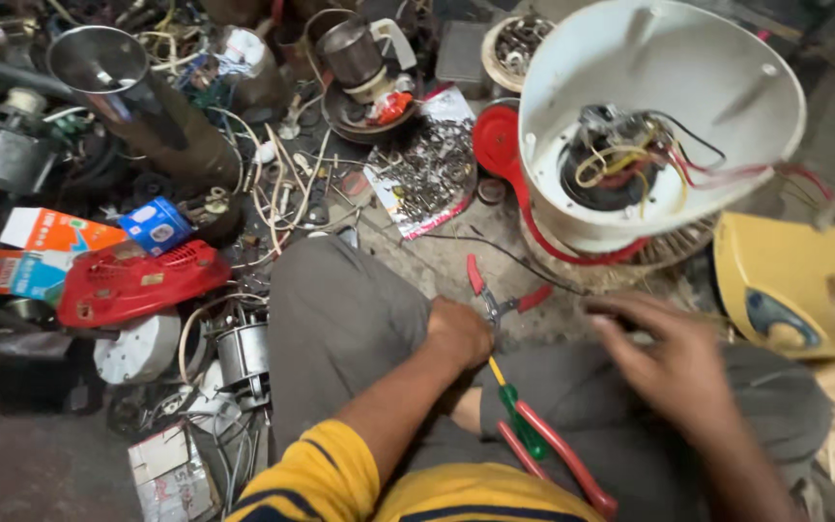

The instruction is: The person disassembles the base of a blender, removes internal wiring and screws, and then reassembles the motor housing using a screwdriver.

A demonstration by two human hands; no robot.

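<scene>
We see the white appliance housing point(688, 68) lying open at far right, motor and coloured wiring point(630, 164) exposed, not reassembled. Left hand point(458, 333) is fisted near the red-handled pliers point(500, 300); right hand point(674, 362) is blurred, so we cannot tell its grip.
</scene>
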